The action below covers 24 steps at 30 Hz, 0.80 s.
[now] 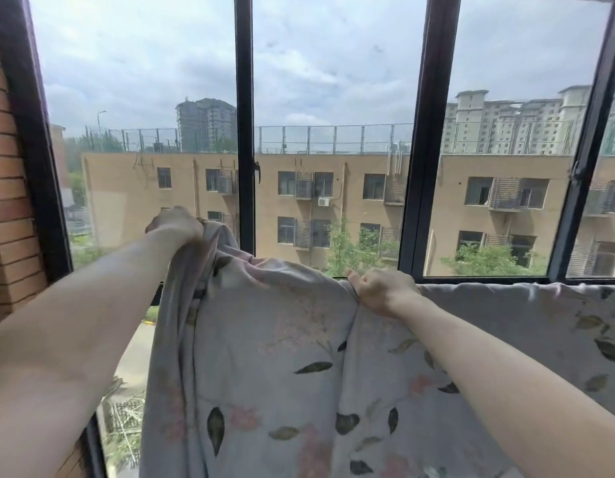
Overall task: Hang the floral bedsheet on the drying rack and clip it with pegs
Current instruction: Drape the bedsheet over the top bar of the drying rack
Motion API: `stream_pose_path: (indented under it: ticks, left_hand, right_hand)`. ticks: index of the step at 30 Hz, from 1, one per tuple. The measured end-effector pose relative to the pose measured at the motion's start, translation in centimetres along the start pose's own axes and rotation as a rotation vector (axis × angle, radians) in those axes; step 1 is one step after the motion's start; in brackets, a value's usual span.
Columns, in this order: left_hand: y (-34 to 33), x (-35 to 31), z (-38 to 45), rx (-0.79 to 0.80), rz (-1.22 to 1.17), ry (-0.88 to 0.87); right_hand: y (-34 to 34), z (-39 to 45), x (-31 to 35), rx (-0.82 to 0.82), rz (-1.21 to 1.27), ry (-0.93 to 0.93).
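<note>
the floral bedsheet [281, 357] fills the lower middle and lower right of the frame, in front of the window frame [245, 132]. at the right its top edge runs level, as though already draped over a bar, though the drying rack itself is hidden under the cloth. at centre left the edge is lifted and bunched. the left hand [176, 224], at middle left, is clenched round a gathered corner of the sheet, held higher than the rest. the right hand [381, 288], just right of centre, is curled over the top edge, with the cloth pinched beneath its fingers. the hanging is judged to be partly done: the right stretch seems placed, while the left portion is yet to be spread and laid over. no pegs can be seen anywhere, so the clipping is judged not to have been started.
</note>
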<state>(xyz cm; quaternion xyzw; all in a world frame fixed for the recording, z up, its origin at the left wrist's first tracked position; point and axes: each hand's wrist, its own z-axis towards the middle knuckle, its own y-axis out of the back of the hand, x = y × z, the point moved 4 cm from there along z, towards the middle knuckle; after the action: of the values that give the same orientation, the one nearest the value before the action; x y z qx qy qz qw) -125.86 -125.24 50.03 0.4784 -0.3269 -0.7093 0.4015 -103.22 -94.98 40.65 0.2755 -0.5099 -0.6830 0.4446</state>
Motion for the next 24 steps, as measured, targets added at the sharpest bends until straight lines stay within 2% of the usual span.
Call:
stream_pose_path:
  ticks: [3, 4, 7, 12, 15, 19, 22, 24]
  left_hand:
    - [-6.0, 2.5, -1.3, 0.159, 0.254, -0.088]
    - [-7.7, 3.4, -1.4, 0.196, 0.273, -0.112]
    - [-9.8, 4.3, -2.1, 0.292, -0.028, -0.113]
    - [-9.2, 4.4, -5.5, 0.401, -0.450, -0.299]
    - [-9.8, 7.3, -7.0, 0.490, -0.559, -0.381]
    - [-11.5, 11.2, -8.0, 0.534, -0.438, -0.350]
    - [-12.4, 12.3, -9.5, 0.494, -0.090, -0.365]
    - [-12.6, 12.7, -9.9, 0.449, 0.011, -0.325]
  right_hand:
    - [0.0, 0.0, -0.6, -0.017, -0.008, -0.013]
    - [0.0, 0.1, -0.9, -0.021, -0.013, -0.016]
    - [0.4, 0.1, -1.2, -0.030, -0.023, -0.019]
    - [0.2, 0.4, -0.4, -0.047, -0.046, -0.019]
    - [0.0, 0.6, -0.1, -0.060, -0.048, -0.011]
    - [-0.1, 0.5, 0.1, -0.062, -0.053, -0.007]
    - [-0.2, 0.2, -0.1, -0.057, -0.039, -0.019]
    - [-0.2, 0.0, -0.1, -0.048, -0.030, -0.023]
